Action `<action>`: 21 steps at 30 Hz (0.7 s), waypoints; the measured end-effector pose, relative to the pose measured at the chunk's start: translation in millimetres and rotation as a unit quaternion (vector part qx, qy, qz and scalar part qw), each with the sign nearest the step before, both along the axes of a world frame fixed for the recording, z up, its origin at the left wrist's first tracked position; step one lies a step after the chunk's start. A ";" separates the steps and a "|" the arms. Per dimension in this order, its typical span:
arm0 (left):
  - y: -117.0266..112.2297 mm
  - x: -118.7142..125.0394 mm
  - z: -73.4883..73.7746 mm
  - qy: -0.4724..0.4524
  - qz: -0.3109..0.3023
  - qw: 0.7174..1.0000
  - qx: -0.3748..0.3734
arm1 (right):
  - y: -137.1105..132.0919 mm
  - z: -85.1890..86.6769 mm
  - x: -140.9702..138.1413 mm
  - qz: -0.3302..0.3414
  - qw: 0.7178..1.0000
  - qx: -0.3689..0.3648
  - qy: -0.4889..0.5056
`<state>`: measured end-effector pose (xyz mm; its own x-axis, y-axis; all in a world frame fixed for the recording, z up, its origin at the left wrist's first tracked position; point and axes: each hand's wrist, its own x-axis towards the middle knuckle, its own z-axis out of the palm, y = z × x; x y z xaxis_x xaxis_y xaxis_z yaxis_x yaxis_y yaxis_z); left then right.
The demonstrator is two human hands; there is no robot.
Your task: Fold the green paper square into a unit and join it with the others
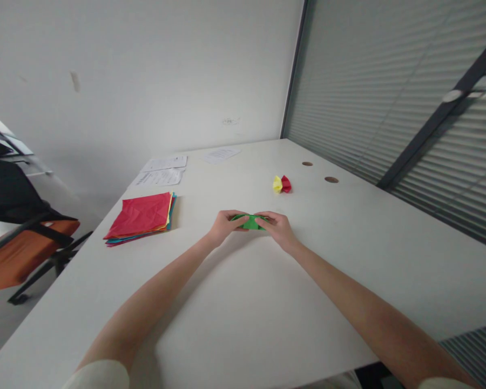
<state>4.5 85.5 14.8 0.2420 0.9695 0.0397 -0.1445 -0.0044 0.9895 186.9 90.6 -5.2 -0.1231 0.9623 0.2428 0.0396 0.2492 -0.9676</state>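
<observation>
Between my two hands is a small folded piece of green paper (251, 222), just above the white table. My left hand (225, 224) pinches its left end, with the thumb on the near face. The right end is gripped by my right hand (278, 226), thumb also on the near side. The fingers behind the paper are partly hidden. Beyond my right hand lie a yellow folded paper piece (277, 185) and a red folded paper piece (286, 184), side by side and touching.
A stack of coloured paper sheets (141, 215), red on top, lies at the table's left. Printed sheets (162, 170) are at the back left. Two round holes pierce the table (360, 232) near the blinds on the right. An orange-seated chair (28, 243) stands at left.
</observation>
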 end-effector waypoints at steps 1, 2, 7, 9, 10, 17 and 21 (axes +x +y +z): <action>-0.2 0.5 -0.2 -0.007 0.004 1.000 -0.003 | -0.5 0.6 0.0 0.004 1.000 0.004 -0.004; -0.2 0.8 -0.5 -0.016 0.008 1.000 -0.009 | -0.8 0.9 0.2 0.007 1.000 0.008 -0.011; 0.5 -0.3 -3.2 -0.074 0.027 0.996 -0.047 | 1.9 -2.6 2.6 0.000 0.999 0.030 -0.021; 0.7 -1.5 -4.0 -0.051 0.022 0.997 -0.059 | 3.6 -5.3 3.8 -0.005 0.999 0.047 -0.007; 0.5 -1.9 -4.2 -0.026 0.016 0.998 -0.061 | 4.2 -6.5 4.3 -0.001 0.998 0.059 -0.003; -2.7 0.3 -4.1 0.034 -0.024 0.999 -0.010 | 3.3 -8.6 2.2 0.050 0.995 0.085 -0.016; -2.3 1.7 -4.8 -0.007 -0.007 0.999 -0.049 | -0.8 -6.1 2.9 0.016 0.994 0.110 -0.006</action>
